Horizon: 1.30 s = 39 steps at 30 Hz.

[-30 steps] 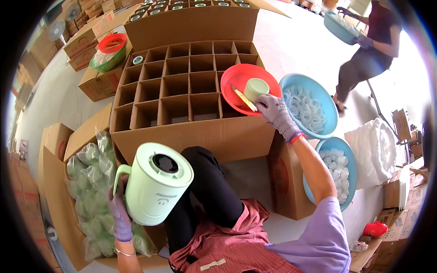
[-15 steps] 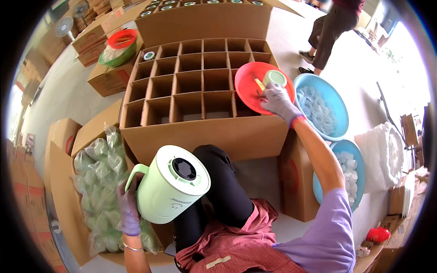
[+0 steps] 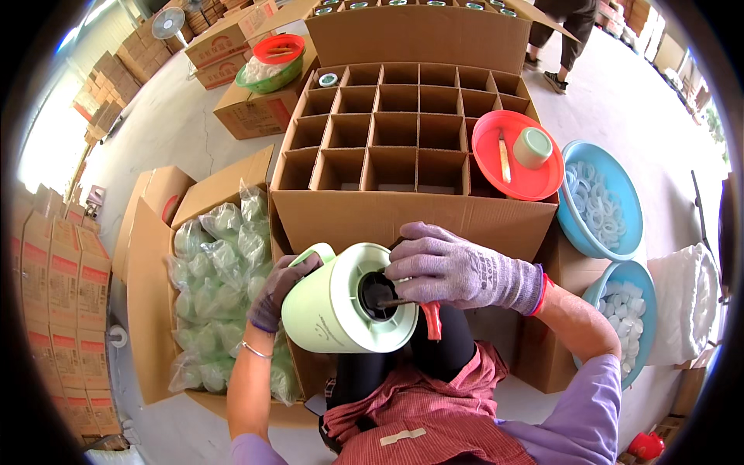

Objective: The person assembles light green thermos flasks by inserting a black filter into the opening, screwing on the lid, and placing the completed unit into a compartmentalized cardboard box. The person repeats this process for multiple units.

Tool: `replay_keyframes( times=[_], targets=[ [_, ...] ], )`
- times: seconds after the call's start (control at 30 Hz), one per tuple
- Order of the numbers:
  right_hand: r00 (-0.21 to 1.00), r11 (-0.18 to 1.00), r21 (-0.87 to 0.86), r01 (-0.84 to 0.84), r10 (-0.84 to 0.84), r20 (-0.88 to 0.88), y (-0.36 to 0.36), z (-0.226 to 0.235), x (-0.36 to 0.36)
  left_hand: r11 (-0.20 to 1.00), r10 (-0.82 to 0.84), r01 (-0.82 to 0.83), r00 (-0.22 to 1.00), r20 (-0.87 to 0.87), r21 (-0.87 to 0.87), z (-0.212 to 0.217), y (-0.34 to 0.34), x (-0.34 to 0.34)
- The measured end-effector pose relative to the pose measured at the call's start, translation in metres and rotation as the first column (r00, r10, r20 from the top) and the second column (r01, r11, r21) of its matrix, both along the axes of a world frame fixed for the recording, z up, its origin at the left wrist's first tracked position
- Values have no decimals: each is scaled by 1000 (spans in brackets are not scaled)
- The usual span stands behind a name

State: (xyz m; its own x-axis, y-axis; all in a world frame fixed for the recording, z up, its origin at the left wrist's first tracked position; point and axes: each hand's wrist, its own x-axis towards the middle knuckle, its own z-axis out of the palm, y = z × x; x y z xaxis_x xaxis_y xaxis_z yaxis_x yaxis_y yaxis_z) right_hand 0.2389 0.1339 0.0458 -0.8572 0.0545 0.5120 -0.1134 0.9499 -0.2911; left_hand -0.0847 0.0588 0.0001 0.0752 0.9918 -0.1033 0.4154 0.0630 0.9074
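My left hand (image 3: 283, 291) is closed round the handle side of a pale green jug (image 3: 322, 310), which lies tilted over my lap with its round end turned toward the right. At the middle of that end sits a black round fitting (image 3: 377, 296). In my gloved right hand (image 3: 457, 270) is a red-handled tool (image 3: 432, 320) that looks like pliers. Its dark metal tip reaches into the black fitting; the jaws themselves are hidden. Both hands wear grey-purple gloves.
Ahead stands a large carton (image 3: 403, 221) with cardboard dividers. On its right corner rests a red basin (image 3: 496, 174) holding a light green cup (image 3: 532, 147) and a yellow-handled tool (image 3: 504, 159). Blue basins (image 3: 577, 225) of white parts stand right; bagged green items (image 3: 221, 287) fill a carton at left.
My right hand has come back from the red basin to the jug, bringing the red-handled tool. The jug has tipped further toward the right. My view has shifted left.
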Motion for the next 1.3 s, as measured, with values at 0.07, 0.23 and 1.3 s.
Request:
replay_keyframes(
  times=[0.07, 0.23, 1.3],
  targets=[
    [999, 999, 17, -32, 32, 28, -6, 8, 1, 978, -121, 128, 991, -50, 166, 1, 0, 4],
    [997, 1000, -8, -8, 8, 82, -17, 13, 9, 978, -143, 140, 990, -13, -156, 12, -6, 12],
    [249, 285, 122, 951, -936, 249, 87, -28, 102, 967, -129, 79, 972, -197, -244, 13, -127, 76]
  ],
)
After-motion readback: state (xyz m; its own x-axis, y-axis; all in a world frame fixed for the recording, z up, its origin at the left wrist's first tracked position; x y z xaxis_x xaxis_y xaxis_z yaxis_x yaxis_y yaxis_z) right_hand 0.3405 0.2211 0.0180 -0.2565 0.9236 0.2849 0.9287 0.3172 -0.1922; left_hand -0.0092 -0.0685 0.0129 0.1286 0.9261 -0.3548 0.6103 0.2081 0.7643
